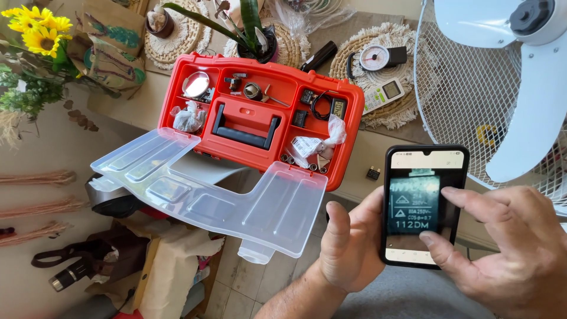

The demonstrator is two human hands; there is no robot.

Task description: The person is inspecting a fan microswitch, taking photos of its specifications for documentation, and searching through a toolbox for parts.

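Left hand [348, 242] grips black phone [424, 207] by lower left edge, fingers wrapped behind, thumb up alongside. Right hand [508, 248] holds nothing; two fingertips [426, 238] spread on lit screen. Phone upright, low right in view, between both hands. Small black part [373, 173] on table [366, 147] just left of phone top. Red toolbox [260, 112] further left, clear lid [207, 189] hanging open over table edge. White fan [502, 88] to right.
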